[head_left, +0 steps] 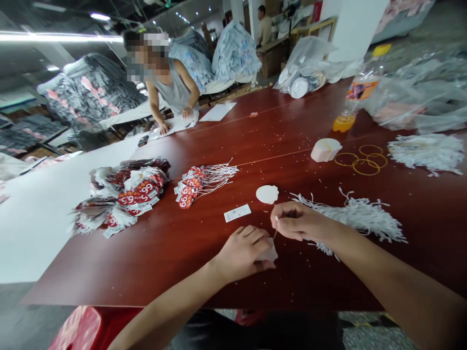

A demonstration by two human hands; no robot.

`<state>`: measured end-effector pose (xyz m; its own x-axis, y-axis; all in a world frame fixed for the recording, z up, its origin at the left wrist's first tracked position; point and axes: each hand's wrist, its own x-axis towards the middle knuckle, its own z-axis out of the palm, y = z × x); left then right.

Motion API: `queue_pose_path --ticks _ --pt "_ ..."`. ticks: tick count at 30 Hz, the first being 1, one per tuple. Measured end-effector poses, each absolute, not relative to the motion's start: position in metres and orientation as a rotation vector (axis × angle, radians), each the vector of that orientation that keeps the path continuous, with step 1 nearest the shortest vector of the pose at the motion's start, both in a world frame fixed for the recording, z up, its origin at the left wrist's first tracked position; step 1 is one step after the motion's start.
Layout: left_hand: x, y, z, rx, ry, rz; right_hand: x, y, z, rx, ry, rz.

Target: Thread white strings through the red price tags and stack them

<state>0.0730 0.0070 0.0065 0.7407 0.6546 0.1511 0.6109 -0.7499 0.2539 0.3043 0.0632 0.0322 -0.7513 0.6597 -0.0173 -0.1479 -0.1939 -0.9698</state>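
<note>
My left hand is closed on a pale paper tag, which shows between thumb and fingers. Just above and to the right, my right hand pinches the end of a thin white string that runs down to the tag. Whether the string passes through a hole there, I cannot tell. Beyond my hands lie a loose white scalloped tag and a small printed label. A bundle of white strings lies partly behind my right forearm.
Red printed tags with strings lie left of centre, beside a larger heap of tag bundles. On the right are a tag stack, rubber bands, more strings and an orange drink bottle. A co-worker stands across the table.
</note>
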Motion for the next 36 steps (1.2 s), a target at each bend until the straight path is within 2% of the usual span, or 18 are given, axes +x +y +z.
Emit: queue_pose_path --ticks 3,11,15,19,22,24,28,30,33,36 --pt "0.071 -0.011 0.004 2.668 1.098 0.408 0.305 0.059 0.034 -0.507 -1.305 2.069" --pt "0.043 -0.035 -0.004 2.491 1.255 0.795 0.277 0.075 0.036 -0.717 -1.019 1.824" --pt "-0.032 0.002 0.019 2.278 1.746 0.991 0.227 0.1 0.035 -0.717 -0.907 1.808" --pt "-0.104 0.063 0.023 2.132 2.26 0.76 0.149 0.137 0.02 -0.938 -0.889 1.812" --pt "-0.114 0.104 0.002 1.839 2.523 0.695 0.117 0.157 0.02 -1.046 -0.913 1.783" --pt "-0.103 0.125 -0.017 1.726 2.544 0.68 0.131 0.162 0.027 -1.066 -1.032 1.737" --pt "-0.078 0.155 -0.039 1.852 2.462 0.67 0.235 0.144 0.048 -1.037 -1.801 1.45" --pt "-0.075 0.163 -0.041 1.885 2.45 0.726 0.291 0.125 0.058 -1.286 -2.102 1.204" --pt "-0.08 0.162 -0.036 1.96 2.402 1.022 0.34 0.097 0.059 -1.79 -2.442 0.852" --pt "-0.076 0.146 -0.022 2.125 2.221 1.375 0.346 0.082 0.051 -2.027 -2.538 0.84"
